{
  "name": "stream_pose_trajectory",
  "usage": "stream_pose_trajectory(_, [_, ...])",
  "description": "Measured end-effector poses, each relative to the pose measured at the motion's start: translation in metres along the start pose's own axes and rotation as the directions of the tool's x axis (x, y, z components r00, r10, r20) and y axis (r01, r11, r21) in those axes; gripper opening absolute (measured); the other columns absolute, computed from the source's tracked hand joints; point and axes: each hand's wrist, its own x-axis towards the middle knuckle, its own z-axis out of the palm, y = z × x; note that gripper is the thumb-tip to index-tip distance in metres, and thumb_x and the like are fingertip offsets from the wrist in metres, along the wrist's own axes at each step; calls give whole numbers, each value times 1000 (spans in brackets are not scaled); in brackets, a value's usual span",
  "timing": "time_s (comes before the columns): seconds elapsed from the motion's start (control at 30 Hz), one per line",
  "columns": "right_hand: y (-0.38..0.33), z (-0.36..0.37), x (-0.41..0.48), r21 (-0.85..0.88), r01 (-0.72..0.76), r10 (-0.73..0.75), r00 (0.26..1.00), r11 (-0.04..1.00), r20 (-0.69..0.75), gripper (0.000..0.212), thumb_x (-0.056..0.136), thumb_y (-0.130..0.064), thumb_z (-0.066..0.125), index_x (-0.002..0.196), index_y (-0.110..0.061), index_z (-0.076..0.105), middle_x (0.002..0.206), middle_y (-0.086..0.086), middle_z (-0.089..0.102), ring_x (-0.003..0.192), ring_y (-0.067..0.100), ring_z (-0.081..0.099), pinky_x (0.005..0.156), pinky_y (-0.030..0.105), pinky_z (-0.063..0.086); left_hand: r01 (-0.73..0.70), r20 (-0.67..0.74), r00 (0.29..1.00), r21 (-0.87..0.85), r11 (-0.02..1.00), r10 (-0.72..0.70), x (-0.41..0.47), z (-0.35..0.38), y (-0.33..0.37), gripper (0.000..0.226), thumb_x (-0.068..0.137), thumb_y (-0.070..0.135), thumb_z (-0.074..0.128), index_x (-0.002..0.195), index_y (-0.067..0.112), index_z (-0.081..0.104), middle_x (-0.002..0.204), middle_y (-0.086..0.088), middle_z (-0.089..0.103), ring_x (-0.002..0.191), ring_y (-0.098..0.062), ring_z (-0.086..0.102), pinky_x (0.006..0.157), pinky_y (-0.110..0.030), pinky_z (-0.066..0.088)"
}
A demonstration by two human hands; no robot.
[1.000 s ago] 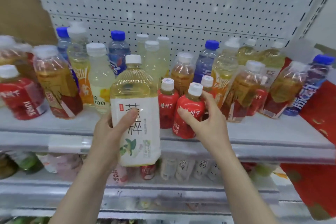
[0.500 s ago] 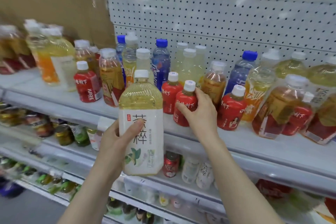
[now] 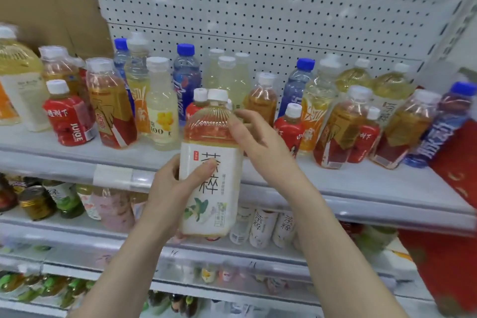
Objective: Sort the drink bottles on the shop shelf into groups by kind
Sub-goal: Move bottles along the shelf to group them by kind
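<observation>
White-labelled and pale gold, the big tea bottle (image 3: 222, 201) stands upright in the left grip (image 3: 170, 188), which grasps it with the thumb across the label and the fingers round the back. The bottle hangs in the air just before the shelf (image 3: 361, 183), not on it. The right grip (image 3: 260, 147) hovers at the bottle's shoulder with its fingers loosely bent. I cannot tell whether it touches that bottle or reaches for the small red bottles hidden behind it.

The bottle's likeliest home is beside the similar large bottle (image 3: 20, 80) at the far left. It is best carried upright, low along the front lip, and set down base-first. The left end is crowded, with a red juice bottle (image 3: 68, 121) and an amber tea bottle (image 3: 111, 108) close together, so something should be nudged back first. Bare shelf runs along the front and is widest right of centre, as far as the red box (image 3: 454, 162).
</observation>
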Motion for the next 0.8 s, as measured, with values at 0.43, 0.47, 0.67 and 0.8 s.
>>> stream_pose_trajectory(0.43, [27, -153, -73, -157, -116, 3, 815, 981, -580, 72, 74, -52, 82, 136, -34, 50, 121, -19, 64, 111, -3, 61, 98, 34, 52, -529, 509, 793, 302, 793, 335, 38, 161, 26, 69, 82, 67, 54, 141, 33, 48, 135, 16, 57, 121, 2, 54, 100, -24, 47])
stream_pose_trajectory(0.47, [32, -168, -78, -173, -134, -5, 777, 976, -629, 72, 74, -50, 83, 136, -33, 50, 121, -20, 63, 111, -3, 60, 98, 33, 51, -608, 520, 759, 351, 712, 392, 43, 174, 27, 65, 86, 62, 54, 143, 32, 47, 140, 14, 53, 126, -1, 50, 104, -26, 42])
stream_pose_trajectory(0.67, [59, -241, -88, -225, -264, -34, 575, 938, -817, 64, 73, -54, 81, 125, -39, 47, 123, -12, 61, 112, 12, 61, 97, 46, 52, -779, 621, 615, 574, 252, 486, 73, 246, 29, 72, 89, 32, 70, 151, 18, 36, 159, -5, 30, 148, -24, 25, 122, -39, 23])
stream_pose_trajectory(0.8, [83, -271, -85, -248, -320, -65, 488, 914, -871, 69, 72, -53, 80, 130, -38, 46, 123, -8, 57, 115, 15, 57, 97, 47, 51, -771, 611, 590, 620, 145, 528, 84, 261, 22, 69, 86, 26, 73, 147, 18, 41, 158, -9, 32, 149, -31, 21, 122, -43, 21])
